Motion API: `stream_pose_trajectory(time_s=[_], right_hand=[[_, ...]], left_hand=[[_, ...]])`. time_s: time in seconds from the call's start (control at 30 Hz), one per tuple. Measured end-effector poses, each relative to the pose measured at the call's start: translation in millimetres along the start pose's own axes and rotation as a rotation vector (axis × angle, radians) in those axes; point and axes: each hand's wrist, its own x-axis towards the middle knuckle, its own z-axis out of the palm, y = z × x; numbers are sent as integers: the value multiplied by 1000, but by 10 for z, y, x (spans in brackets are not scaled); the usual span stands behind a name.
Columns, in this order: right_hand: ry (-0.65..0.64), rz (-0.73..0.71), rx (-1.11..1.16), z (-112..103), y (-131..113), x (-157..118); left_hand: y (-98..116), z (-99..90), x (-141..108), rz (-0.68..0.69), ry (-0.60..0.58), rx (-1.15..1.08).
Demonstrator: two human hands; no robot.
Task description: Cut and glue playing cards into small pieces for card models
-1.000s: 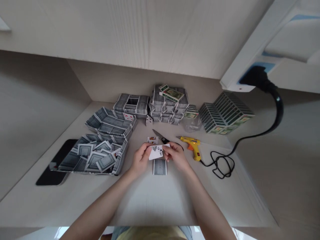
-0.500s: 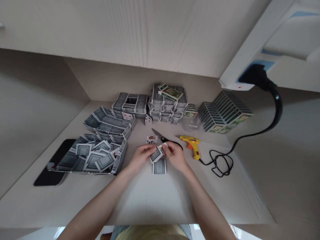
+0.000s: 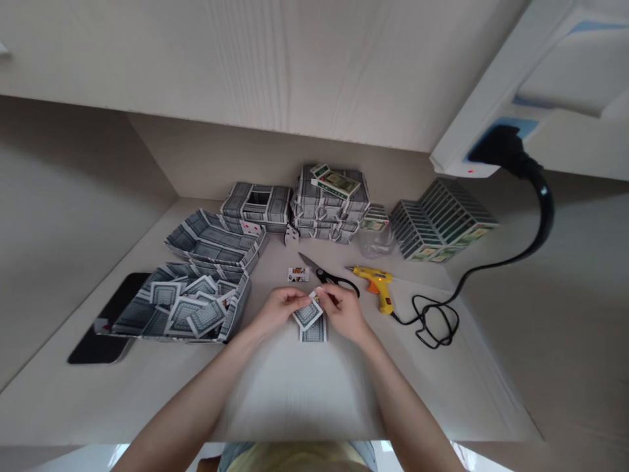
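Observation:
Between my two hands is a playing card (image 3: 308,316), its patterned grey back turned up and its top corner showing a bit of the printed face. My left hand (image 3: 279,309) pinches it by the left edge. On the other side, my right hand (image 3: 343,311) grips its upper right corner between thumb and fingers. Under it another card (image 3: 313,331) lies back up on the desk. Just beyond my hands are a cut card strip (image 3: 298,275) with a printed face and black-handled scissors (image 3: 331,276).
A yellow glue gun (image 3: 376,286) with a looped black cord lies right. At left, a box (image 3: 236,314) made of cards holds loose cards, beside a phone (image 3: 105,344). Card-built boxes (image 3: 330,203) and card packs (image 3: 445,219) stand at the back. A shelf overhangs.
The card in my hands has turned so its back faces up more fully and less of its face shows. Both hands have shifted only slightly.

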Motion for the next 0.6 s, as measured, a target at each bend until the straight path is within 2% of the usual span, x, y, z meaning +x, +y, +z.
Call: stream_pose_trajectory(time_s=[0.1, 0.27, 0.6], right_hand=[[-10, -9, -12, -3, -17, -7], [-50, -2, 21, -13, -39, -5], [-71, 63, 129, -38, -39, 14]], left_hand=[[-12, 8, -17, 37, -67, 91], [-36, 38, -59, 110, -96, 229], [-25, 127, -109, 215, -30, 273]])
